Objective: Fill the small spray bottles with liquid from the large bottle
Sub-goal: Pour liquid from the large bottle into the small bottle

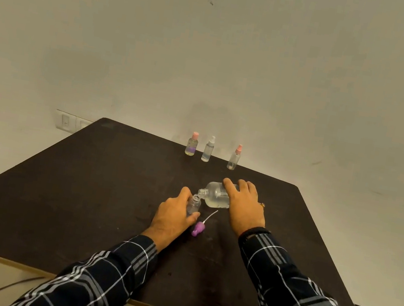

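Mid-frame, my right hand (245, 208) has its fingers clamped on the tipped large bottle (216, 195). Its mouth meets the small bottle (194, 204), which my left hand (174, 217) grips, fingers curled around it.

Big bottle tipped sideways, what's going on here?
A person is filling a little bottle. The right hand tips the big bottle so its mouth sits over the open little bottle, which the left hand holds on the table. A purple sprayer lies nearby. Three capped bottles stand at the back.
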